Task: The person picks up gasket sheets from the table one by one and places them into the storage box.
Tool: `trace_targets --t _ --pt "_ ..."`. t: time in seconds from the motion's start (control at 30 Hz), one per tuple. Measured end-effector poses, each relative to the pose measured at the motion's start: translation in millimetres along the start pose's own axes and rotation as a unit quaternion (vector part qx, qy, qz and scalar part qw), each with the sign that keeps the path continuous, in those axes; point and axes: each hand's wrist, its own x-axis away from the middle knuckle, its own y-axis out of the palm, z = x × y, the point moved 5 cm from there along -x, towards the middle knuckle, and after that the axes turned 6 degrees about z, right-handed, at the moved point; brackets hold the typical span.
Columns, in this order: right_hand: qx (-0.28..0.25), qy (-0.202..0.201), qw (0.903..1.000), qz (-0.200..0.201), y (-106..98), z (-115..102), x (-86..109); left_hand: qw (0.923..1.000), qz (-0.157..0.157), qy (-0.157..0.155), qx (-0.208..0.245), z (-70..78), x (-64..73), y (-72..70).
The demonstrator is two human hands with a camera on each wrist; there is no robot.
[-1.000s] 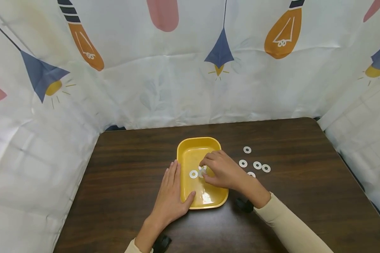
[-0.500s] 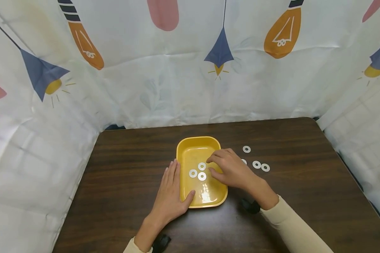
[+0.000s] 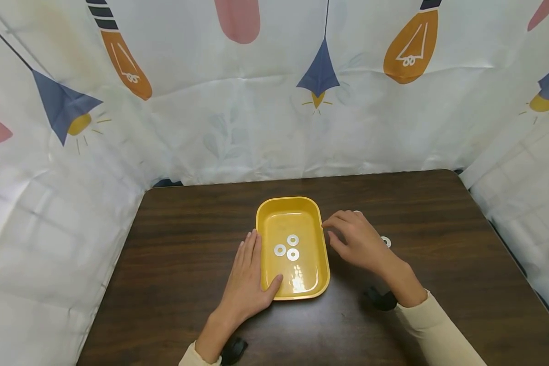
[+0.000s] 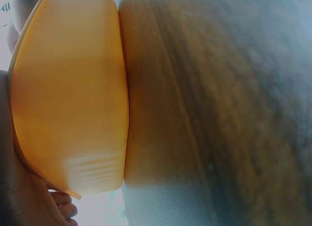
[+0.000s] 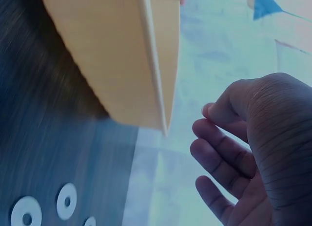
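Observation:
A yellow rectangular tray (image 3: 287,218) sits on the table in the head view. Three flat pale washers (image 3: 293,258) lie close together on its bottom. My left hand (image 3: 247,282) rests along the tray's left side, fingers straight against the rim and thumb over the edge. Just right of the tray hovers my right hand (image 3: 360,243), its fingers loosely bent and holding nothing. More washers lie on the table under and behind it; one washer (image 3: 388,243) peeks out past the hand. The right wrist view shows a loose washer (image 5: 17,209) below the tray's outer wall (image 5: 97,46).
The dark wood-grain table (image 3: 192,239) ends at a white curtain (image 3: 256,137) printed with lamps and bulbs, which encloses the back and sides. A dark wrist device (image 3: 380,300) sits under the right wrist, and another dark wrist device (image 3: 233,351) under the left.
My right hand has let go of a washer in the tray and moved right, out over the loose washers. The left hand has stayed at the tray's side.

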Motion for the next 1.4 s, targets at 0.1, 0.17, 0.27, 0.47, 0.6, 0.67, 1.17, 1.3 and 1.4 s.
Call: trace_targets --t 0.1,0.17,0.27,0.47,0.6,0.67,1.17,1.3,1.4 --pt "-0.002 0.006 0.9999 0.008 -3.8 7.6 5.6 1.0000 -0.002 -0.002 0.000 0.4 -0.4 -0.2" --pt "0.000 0.016 0.9998 0.010 -5.9 12.8 9.3 1.0000 -0.003 -0.002 -0.001 1.0 -0.7 -0.3" --pt "0.001 0.035 0.9993 0.010 -8.2 20.8 15.8 1.0000 -0.004 -0.003 0.001 1.6 -0.9 -1.1" --pt "0.017 0.051 0.9985 0.013 -11.8 31.7 32.2 1.0000 -0.007 -0.006 0.002 1.3 -0.2 -1.5" --pt "0.022 0.056 0.9981 0.009 -12.3 36.2 42.1 0.9999 -0.008 -0.007 0.003 0.7 0.5 -0.9" --pt "0.024 0.062 0.9978 0.005 -11.3 38.9 46.1 1.0000 -0.006 -0.006 0.002 0.7 0.6 -1.0" --pt "0.051 0.101 0.9927 -0.042 2.5 56.8 68.5 1.0000 0.000 -0.005 0.001 1.0 -1.1 -0.7" --pt "0.064 0.106 0.9914 -0.043 4.0 58.0 73.2 1.0000 0.004 0.002 -0.005 1.1 -1.2 -0.7" --pt "0.068 0.110 0.9907 -0.044 6.2 59.8 76.4 1.0000 0.003 0.005 -0.007 1.1 -0.9 -0.9"
